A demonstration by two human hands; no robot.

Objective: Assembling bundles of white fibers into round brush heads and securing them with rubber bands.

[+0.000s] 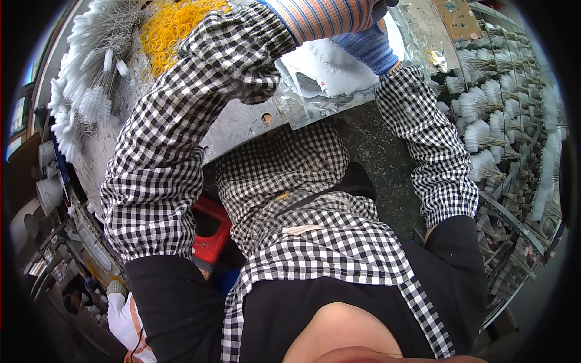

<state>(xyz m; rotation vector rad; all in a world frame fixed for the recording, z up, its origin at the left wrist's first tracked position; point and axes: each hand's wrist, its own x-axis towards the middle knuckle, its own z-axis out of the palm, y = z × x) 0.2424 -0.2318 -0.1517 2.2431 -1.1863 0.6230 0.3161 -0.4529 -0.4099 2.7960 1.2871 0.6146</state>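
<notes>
My left hand (pixel 327 16), in an orange and blue striped knit glove, reaches across the far part of the worktable. My right hand (pixel 369 48), in a blue knit glove, is close to it and partly behind it. The upper picture edge and the gloves hide the fingers, so what they hold, if anything, does not show. Under both hands lies a shiny white sheet (pixel 330 75), with a clear, glassy-looking sheet at its near edge. Yellow rubber bands (pixel 163 45) form a heap to the left of my left sleeve.
White-bristled wire brushes (pixel 85 91) pile up on the table's left side. On the right, a rack (pixel 493 109) holds many bundles of similar brushes. A red stool (pixel 212 227) stands below the table. Another person's white and orange sleeve (pixel 124 314) shows at lower left.
</notes>
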